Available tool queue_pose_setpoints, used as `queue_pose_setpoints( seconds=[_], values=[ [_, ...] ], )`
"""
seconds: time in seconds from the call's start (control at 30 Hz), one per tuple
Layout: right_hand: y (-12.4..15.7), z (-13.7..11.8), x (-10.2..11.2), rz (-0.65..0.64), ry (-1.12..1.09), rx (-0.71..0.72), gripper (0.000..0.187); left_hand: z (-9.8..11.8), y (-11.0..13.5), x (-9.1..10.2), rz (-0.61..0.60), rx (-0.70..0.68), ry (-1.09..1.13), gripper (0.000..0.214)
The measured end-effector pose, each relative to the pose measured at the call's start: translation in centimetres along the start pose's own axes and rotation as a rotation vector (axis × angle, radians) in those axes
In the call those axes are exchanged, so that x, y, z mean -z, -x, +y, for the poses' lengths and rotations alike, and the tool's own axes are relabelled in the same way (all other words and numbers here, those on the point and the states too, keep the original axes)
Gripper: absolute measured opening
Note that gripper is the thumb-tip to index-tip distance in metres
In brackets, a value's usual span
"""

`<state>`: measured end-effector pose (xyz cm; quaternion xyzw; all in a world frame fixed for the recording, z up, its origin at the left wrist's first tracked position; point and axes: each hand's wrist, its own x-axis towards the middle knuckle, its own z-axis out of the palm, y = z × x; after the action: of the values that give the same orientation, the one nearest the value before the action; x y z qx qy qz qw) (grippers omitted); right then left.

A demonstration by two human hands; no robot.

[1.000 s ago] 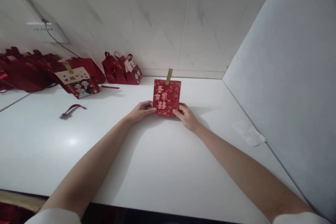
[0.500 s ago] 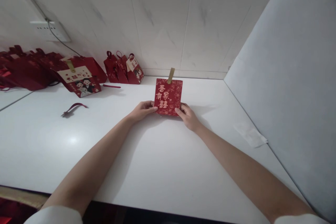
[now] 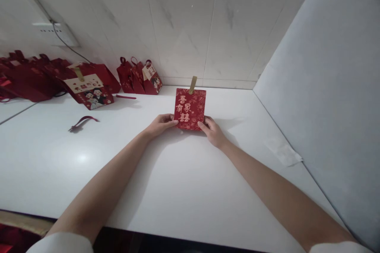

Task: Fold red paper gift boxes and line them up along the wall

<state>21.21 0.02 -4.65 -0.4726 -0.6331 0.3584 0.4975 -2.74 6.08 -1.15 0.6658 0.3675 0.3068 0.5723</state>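
Note:
A red gift box (image 3: 194, 106) with gold Chinese characters and a floral pattern stands upright between my two hands. A gold strap (image 3: 192, 84) sticks up from its top edge. My left hand (image 3: 162, 123) grips the lower left side, thumb on the front face and fingers bent behind. On the lower right side, my right hand (image 3: 213, 131) holds it the same way, with its thumb near the bottom corner. The box's back and the fingertips behind it are hidden.
On the white table (image 3: 178, 189), a loose red strap (image 3: 83, 122) and another red strap (image 3: 126, 97) lie at left. Nearby stand a couple-printed gift box (image 3: 96, 95), small red boxes (image 3: 139, 77) and several red bags (image 3: 29, 79). A whitish sheet (image 3: 285, 151) lies right, beside a pale panel (image 3: 335, 87).

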Motion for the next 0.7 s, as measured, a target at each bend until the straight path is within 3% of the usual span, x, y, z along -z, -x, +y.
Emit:
queue_pose_setpoints(
  seconds=[0.7],
  values=[
    [0.05,-0.08,-0.05,0.002,0.016,0.018,0.035,-0.16,-0.05,0.09,-0.03,-0.024,0.034,0.026]
  ],
)
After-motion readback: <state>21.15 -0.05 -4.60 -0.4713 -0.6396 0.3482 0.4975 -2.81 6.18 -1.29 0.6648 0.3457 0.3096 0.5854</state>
